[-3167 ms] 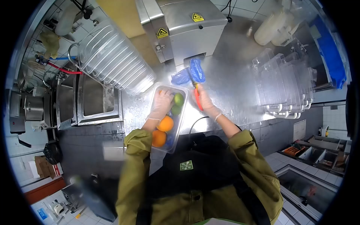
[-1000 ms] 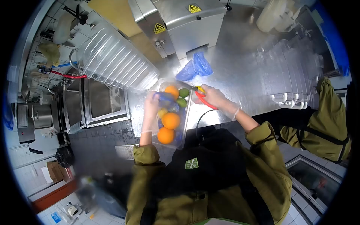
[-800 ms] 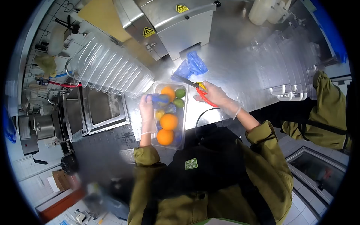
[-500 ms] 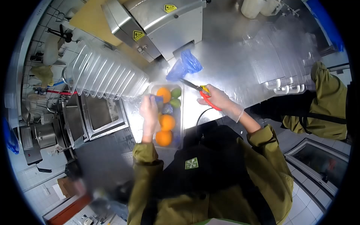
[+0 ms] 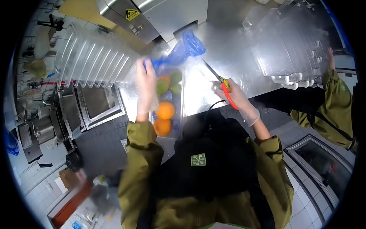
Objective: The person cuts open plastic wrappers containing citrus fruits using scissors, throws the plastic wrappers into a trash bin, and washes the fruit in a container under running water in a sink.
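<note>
My left hand (image 5: 146, 89), in a clear glove, pinches one end of a blue plastic bag (image 5: 187, 47). The bag stretches right from my fingers above the far end of a clear container (image 5: 180, 110). Inside the container lie two plain oranges (image 5: 164, 110), and beyond them green fruits (image 5: 175, 79), partly blurred. Gloved as well, my right hand (image 5: 238, 97) is closed around scissors (image 5: 226, 91) with red and yellow handles. Their blades point up and left, a little below the bag and apart from it.
Nested clear containers (image 5: 95, 57) stand at the left of the steel counter (image 5: 225, 45). More clear containers (image 5: 286, 49) are at the right. A steel machine (image 5: 175, 17) is at the back. Another person (image 5: 335, 99) stands at the far right, and a sink (image 5: 99, 103) is at the left.
My left hand has moved up from over the container, drawing the blue bag's end with it. The scissors have swung away, and their blades are now clear of the bag.
</note>
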A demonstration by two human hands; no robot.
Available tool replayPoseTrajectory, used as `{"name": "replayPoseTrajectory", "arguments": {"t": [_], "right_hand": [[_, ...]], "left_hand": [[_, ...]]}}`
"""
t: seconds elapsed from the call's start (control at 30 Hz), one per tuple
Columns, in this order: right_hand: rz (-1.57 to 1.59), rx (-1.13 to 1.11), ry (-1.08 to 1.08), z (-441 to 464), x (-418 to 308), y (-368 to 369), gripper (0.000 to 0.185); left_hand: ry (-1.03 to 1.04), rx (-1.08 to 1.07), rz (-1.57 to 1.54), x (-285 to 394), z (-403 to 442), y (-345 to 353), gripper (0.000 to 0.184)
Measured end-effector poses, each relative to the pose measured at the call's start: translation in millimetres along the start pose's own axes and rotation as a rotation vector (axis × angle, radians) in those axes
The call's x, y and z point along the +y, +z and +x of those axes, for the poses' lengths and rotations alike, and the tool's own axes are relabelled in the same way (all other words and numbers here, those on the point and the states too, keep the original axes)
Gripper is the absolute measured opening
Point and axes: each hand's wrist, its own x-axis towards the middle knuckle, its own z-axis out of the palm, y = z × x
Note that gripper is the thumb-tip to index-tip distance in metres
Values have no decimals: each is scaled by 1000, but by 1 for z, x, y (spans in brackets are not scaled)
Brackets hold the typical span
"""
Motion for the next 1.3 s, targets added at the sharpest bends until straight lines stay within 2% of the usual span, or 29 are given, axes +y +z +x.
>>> {"name": "replayPoseTrajectory", "arguments": {"t": [0.07,0.13,0.2,0.27,0.33,0.4,0.47,0.5,0.57,0.63,0.73,0.83,0.93,1.03,1.13,1.17,1.23,1.3], "right_hand": [[108,-5,62,-8,-9,0,48],[172,18,39,-10,-3,7,51],[185,-7,83,-16,-2,9,53],[178,-9,103,-22,1,11,53],[151,12,89,-29,5,11,53],[174,40,92,-36,9,13,53],[198,31,125,-40,18,14,53],[207,7,152,-41,26,14,53],[223,-28,169,-40,32,16,53],[241,-54,150,-40,34,19,52],[355,-52,135,-39,20,21,49],[325,-106,121,-37,6,24,45],[421,-172,69,-34,1,25,42],[427,-250,-25,-22,12,35,38],[605,-282,37,-3,6,51,37],[639,-272,17,1,0,58,39],[629,-191,-129,1,-17,70,48],[646,-294,-168,-3,-43,72,51]], "left_hand": [[171,-26,-239,-1,33,20,24],[-44,-149,-421,-5,61,49,28],[-121,-194,-236,-17,79,77,33],[-69,-285,110,-78,94,108,36],[94,-276,248,-84,85,104,36],[367,-176,179,-32,49,51,33],[343,-394,481,-25,13,22,42],[542,-406,873,-55,-17,22,36],[805,-514,1039,-71,-45,19,28],[897,-704,575,-65,-47,9,22],[904,-990,713,-49,-25,12,17],[853,-1014,620,-59,-28,10,21],[630,-837,180,-62,-27,-7,21],[-136,-763,-531,-46,-39,-23,9],[-452,-533,-577,-45,-57,-27,10],[-435,-422,-558,-33,-63,-25,26],[-559,-260,-671,0,-74,-24,28],[-633,-112,-739,15,-83,-17,30]]}}
